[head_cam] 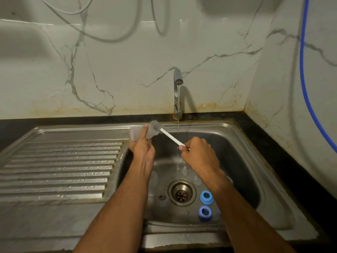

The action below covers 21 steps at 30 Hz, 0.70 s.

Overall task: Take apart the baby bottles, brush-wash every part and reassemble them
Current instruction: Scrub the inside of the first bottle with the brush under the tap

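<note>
Bottle rings first, nearest to us: two blue screw rings lie on the sink floor by the drain (182, 192), one darker ring (204, 212) closest, a lighter ring (206, 197) just beyond it, the two close together, both with their openings facing up; the right forearm passes just above them; the steel sink (255, 156) is wet, with a few clear parts lying on its floor near the drain, too faint to name; to the left, the ribbed draining board (60, 170) carries drops of water; up from there, the right hand (197, 152) has its fingers curled tight round the end of a white brush handle (171, 137), which slants up and left across the basin; the left hand (141, 145) grips a clear bottle (139, 133) lying on its side over the sink's left edge, thumb over its middle; the grey bristle head (156, 125) sits right at the bottle's mouth; whether it is partly inside, cannot tell; behind, the tap (177, 92) runs a thin stream into the basin, just right of the brush; a black desk edges the sink; marble wall at the back, a blue hose (303, 70) hanging at the right.
</note>
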Each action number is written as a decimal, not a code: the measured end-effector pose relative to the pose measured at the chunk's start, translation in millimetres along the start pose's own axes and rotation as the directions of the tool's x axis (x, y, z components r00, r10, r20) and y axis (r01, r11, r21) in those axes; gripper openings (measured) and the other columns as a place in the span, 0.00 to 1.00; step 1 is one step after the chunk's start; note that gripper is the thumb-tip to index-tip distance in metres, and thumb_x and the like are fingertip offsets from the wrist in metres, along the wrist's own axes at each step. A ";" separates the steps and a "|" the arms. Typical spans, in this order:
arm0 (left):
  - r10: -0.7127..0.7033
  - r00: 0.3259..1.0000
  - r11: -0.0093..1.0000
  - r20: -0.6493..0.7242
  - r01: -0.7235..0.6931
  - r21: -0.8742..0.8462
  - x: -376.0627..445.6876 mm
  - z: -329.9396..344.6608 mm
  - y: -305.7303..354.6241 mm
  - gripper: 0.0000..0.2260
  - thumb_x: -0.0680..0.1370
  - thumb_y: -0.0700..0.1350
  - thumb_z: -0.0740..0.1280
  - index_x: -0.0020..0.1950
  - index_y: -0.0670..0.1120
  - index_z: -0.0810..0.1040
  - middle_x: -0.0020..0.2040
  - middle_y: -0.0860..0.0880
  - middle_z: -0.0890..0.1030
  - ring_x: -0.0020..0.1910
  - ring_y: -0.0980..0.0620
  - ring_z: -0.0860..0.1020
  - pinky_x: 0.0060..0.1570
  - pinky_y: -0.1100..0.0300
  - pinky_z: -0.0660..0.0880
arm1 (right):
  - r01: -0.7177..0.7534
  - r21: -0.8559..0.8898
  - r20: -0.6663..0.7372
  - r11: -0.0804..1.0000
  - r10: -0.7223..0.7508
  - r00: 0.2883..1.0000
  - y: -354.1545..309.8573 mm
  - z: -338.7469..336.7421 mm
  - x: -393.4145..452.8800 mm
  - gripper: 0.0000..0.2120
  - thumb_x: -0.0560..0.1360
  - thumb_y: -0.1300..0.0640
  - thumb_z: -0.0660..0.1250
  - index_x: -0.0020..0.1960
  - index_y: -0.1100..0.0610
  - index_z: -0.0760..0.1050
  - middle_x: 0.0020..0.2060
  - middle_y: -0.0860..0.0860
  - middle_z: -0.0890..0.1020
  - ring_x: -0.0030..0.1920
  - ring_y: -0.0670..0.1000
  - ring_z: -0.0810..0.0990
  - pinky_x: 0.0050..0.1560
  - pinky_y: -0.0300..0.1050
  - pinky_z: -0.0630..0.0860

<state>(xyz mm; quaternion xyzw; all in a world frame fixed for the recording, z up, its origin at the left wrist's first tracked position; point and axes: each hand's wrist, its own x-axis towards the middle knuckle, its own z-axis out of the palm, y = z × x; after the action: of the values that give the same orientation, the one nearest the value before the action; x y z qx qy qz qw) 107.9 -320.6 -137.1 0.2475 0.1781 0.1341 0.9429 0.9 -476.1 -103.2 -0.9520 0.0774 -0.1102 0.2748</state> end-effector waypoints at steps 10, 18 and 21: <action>-0.003 1.000 0.992 0.013 0.001 0.129 -3.3 -3.8 -7.2 0.24 0.70 0.35 0.77 0.65 0.40 0.77 0.59 0.42 0.82 0.56 0.49 0.82 0.60 0.52 0.80 | -0.024 -0.011 -0.001 1.000 0.024 1.000 -8.4 4.7 -0.5 0.13 0.82 0.45 0.65 0.53 0.54 0.81 0.39 0.49 0.80 0.38 0.49 0.80 0.36 0.46 0.79; -0.010 1.000 0.997 0.018 0.009 0.080 3.8 -3.2 1.9 0.24 0.70 0.33 0.76 0.65 0.38 0.77 0.61 0.41 0.81 0.56 0.47 0.82 0.51 0.55 0.82 | 0.005 0.028 0.032 1.000 -0.006 0.999 2.3 -2.1 0.6 0.12 0.81 0.46 0.67 0.51 0.54 0.82 0.37 0.49 0.81 0.37 0.49 0.81 0.38 0.49 0.80; -0.009 0.994 0.988 0.106 -0.007 0.156 -0.9 -1.3 -5.9 0.18 0.70 0.32 0.76 0.58 0.39 0.80 0.57 0.42 0.82 0.58 0.47 0.81 0.54 0.54 0.81 | -0.023 0.033 -0.022 0.999 0.024 0.999 0.7 0.2 3.7 0.13 0.81 0.44 0.66 0.51 0.53 0.81 0.38 0.49 0.81 0.38 0.50 0.81 0.39 0.50 0.81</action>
<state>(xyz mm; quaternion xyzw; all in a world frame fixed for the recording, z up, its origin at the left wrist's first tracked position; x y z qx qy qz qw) 107.6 -325.3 -141.0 0.3271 0.1377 0.1059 0.9289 4.5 -477.4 -103.1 -0.9451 0.0898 -0.1189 0.2907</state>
